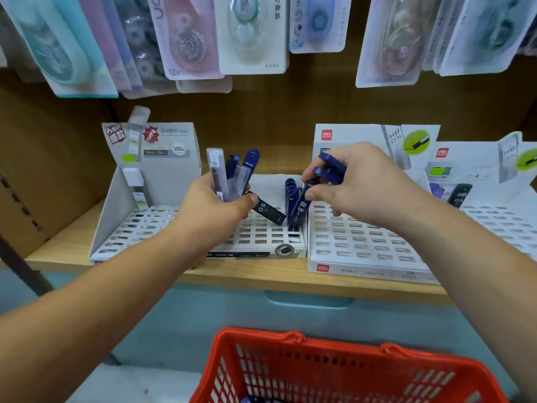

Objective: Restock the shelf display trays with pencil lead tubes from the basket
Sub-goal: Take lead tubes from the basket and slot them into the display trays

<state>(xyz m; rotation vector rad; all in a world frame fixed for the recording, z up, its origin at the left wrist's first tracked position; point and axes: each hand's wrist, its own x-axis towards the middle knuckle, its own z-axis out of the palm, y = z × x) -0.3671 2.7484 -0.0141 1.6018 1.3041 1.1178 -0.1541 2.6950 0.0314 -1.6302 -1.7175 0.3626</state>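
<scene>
My left hand [215, 207] grips a bunch of pencil lead tubes [232, 173], clear and dark blue, upright over the middle display tray [261, 239]. A black 0.5 tube [268, 212] sticks out below my thumb, slanting over the tray. My right hand [354, 184] holds several dark blue tubes [331, 168] in its fingers and pinches one blue tube [300, 206] that stands in a slot at the tray's right side, beside other blue tubes [290, 193] standing there. The red basket [290, 341] sits below the shelf; its contents are mostly hidden.
A white slotted tray [125, 231] with one clear tube stands at the left. Two white slotted trays [357, 242] stand at the right, the far one [499, 216] holding a few tubes. Correction-tape packs [250, 33] hang above. The wooden shelf edge [247, 276] runs in front.
</scene>
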